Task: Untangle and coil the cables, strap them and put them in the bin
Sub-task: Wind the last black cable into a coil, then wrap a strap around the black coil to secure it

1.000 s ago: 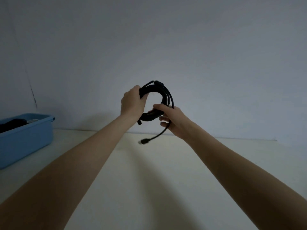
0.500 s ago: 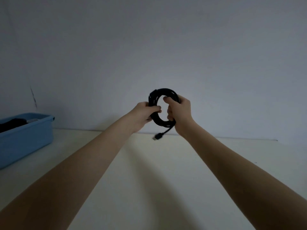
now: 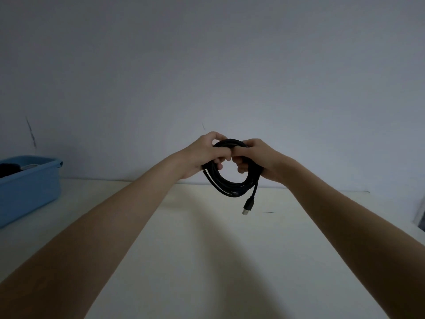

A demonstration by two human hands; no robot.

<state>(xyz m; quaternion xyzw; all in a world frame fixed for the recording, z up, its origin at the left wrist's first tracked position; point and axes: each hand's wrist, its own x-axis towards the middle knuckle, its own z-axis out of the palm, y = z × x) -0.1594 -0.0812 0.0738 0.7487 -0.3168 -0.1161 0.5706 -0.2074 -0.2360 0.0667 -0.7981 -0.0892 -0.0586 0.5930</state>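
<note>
A black cable is wound into a round coil and held up in the air in front of the wall, above the pale table. My left hand grips the top left of the coil. My right hand grips the top right, the fingers of both curled through the loop and nearly touching. One loose end with a plug hangs down from the right side of the coil. No strap is visible.
A blue plastic bin stands at the far left of the table, with dark items inside. The grey wall rises right behind the table. A dark object shows at the right edge.
Both hands have shifted to the top of the coil and come close together. The coil has tilted flatter, and the plug end now hangs down at the right.
</note>
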